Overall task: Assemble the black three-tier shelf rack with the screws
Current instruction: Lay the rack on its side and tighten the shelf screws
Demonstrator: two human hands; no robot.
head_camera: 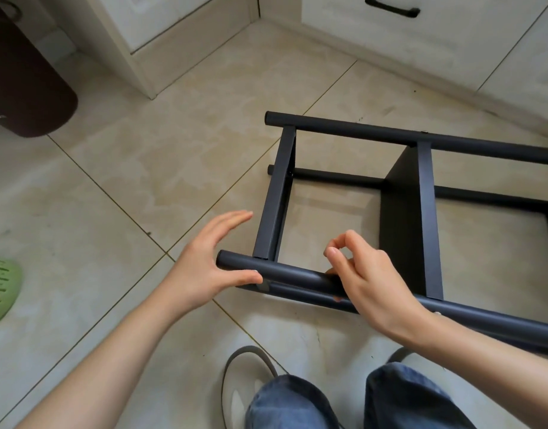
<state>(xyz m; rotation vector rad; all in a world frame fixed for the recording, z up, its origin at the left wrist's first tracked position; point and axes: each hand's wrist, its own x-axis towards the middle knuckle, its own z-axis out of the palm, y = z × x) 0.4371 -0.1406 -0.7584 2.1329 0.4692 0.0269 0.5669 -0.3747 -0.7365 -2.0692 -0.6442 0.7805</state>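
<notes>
Here I see the black shelf rack [421, 212] lying on its side on the tiled floor [111, 196], round poles joined by flat shelf panels, its right end cut off by the frame. My left hand [210, 267] rests against the near pole [297, 278], fingers straight and released. My right hand [368, 283] hovers over it, fingertips pinched together; whether they hold a screw, I cannot tell.
</notes>
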